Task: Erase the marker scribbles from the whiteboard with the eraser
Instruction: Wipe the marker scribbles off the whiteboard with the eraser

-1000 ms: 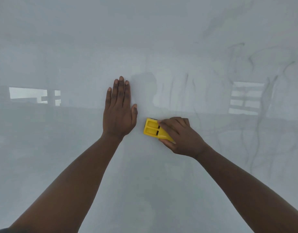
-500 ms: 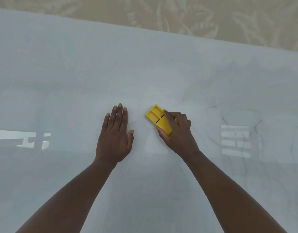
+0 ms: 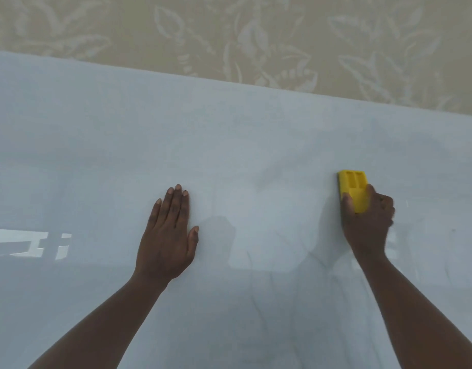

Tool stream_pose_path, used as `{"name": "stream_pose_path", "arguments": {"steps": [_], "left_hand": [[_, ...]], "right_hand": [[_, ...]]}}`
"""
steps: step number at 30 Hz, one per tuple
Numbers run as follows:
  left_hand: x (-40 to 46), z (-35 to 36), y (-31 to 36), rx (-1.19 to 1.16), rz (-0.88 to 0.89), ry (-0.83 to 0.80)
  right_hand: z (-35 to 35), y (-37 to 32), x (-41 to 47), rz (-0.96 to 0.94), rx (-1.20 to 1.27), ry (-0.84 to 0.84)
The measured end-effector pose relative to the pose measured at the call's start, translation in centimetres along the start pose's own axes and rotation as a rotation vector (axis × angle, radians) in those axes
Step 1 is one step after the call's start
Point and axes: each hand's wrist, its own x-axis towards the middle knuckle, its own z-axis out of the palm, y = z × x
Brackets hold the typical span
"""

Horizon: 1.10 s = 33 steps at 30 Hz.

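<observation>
The whiteboard [image 3: 96, 155] fills most of the head view, pale grey with window reflections. My right hand [image 3: 366, 225] grips a yellow eraser [image 3: 353, 189] and presses it flat on the board at the right, its long side pointing up. My left hand [image 3: 168, 235] lies flat on the board left of centre, fingers together and holding nothing. Faint grey marker traces [image 3: 290, 310] run across the lower middle of the board between my two forearms. Smudged residue shows near the eraser.
Above the board's top edge is a beige wall [image 3: 229, 35] with a pale leaf pattern. A bright window reflection [image 3: 30, 242] sits on the board at the far left.
My right hand has slid the eraser to the right, away from my left hand, and turned it upright. The view has tilted up, showing more wall. My left hand stays flat in place.
</observation>
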Motion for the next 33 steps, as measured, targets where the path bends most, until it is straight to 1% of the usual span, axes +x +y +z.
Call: {"name": "stream_pose_path", "arguments": {"steps": [4,8,11,14,17,22,26,29,33], "left_hand": [[-1.4,0.3,-1.5,-0.003,-0.1,0.014],[-1.7,0.4,-1.8,-0.039,-0.151,0.015],[-1.7,0.5,-2.0,-0.05,-0.162,0.006],[-1.8,0.4,-2.0,-0.056,-0.165,-0.008],[-1.7,0.2,-2.0,-0.061,-0.16,-0.018],[-2.3,-0.1,-3.1,-0.054,-0.102,-0.027],[-4.2,-0.3,-5.1,-0.052,-0.06,-0.021],[-5.5,-0.5,-6.1,-0.074,-0.018,-0.031],[-6.8,-1.0,-6.6,-0.133,-0.032,-0.01]], "right_hand": [[-2.2,3.8,0.9,0.143,-0.04,0.065],[-2.5,4.4,1.1,0.279,-0.036,0.104],[-1.3,2.9,0.0,0.254,-0.033,0.122],[0.6,-0.1,-1.9,0.117,-0.009,0.106],[2.8,-5.1,-3.9,-0.029,0.062,0.042],[6.7,-15.0,-9.4,-0.4,0.056,-0.083],[9.4,-21.2,-14.4,-0.594,0.093,-0.179],[10.1,-21.5,-16.9,-0.696,0.075,-0.211],[9.1,-18.1,-19.1,-0.799,0.093,-0.202]]}}
